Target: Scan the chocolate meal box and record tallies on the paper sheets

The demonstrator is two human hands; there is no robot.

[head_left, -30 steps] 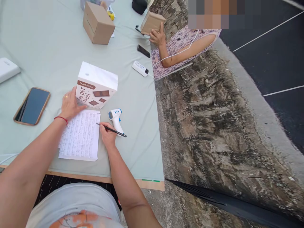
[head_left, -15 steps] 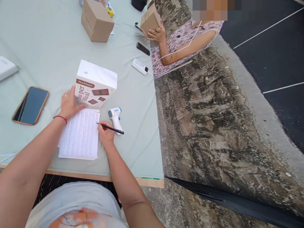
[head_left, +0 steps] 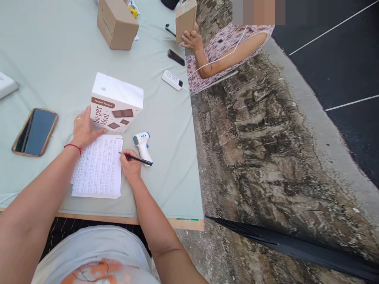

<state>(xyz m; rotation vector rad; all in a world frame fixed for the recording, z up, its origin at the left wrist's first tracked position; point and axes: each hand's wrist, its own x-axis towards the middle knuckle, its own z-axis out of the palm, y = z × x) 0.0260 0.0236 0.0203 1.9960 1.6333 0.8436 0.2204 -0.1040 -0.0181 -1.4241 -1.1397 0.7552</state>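
A white carton [head_left: 117, 106] printed "NutriMotion Super Meal" stands upright on the cloth-covered table. My left hand [head_left: 85, 128] grips its lower left corner, thumb along the bottom front edge and fingers partly hidden behind the side. Just below lies a stack of printed paper sheets [head_left: 97, 169], covered in rows of small characters. My right hand [head_left: 132, 165] is closed around a black pen [head_left: 137, 158], whose tip is at the right edge of the top sheet. Beside that hand rests a white and blue infrared thermometer [head_left: 143, 148].
Left of the carton lies a smartphone [head_left: 35, 131]; a white device [head_left: 6, 85] sits beyond. Farther back are a cardboard box [head_left: 118, 25], a white power bank [head_left: 172, 80] and a black object [head_left: 176, 57]. Across the table, a person's hand [head_left: 192, 40] holds another cardboard box [head_left: 186, 19].
The other person's cardboard box has turned and tilted upright. My view has shifted slightly; both my hands keep their places at the carton and the sheets.
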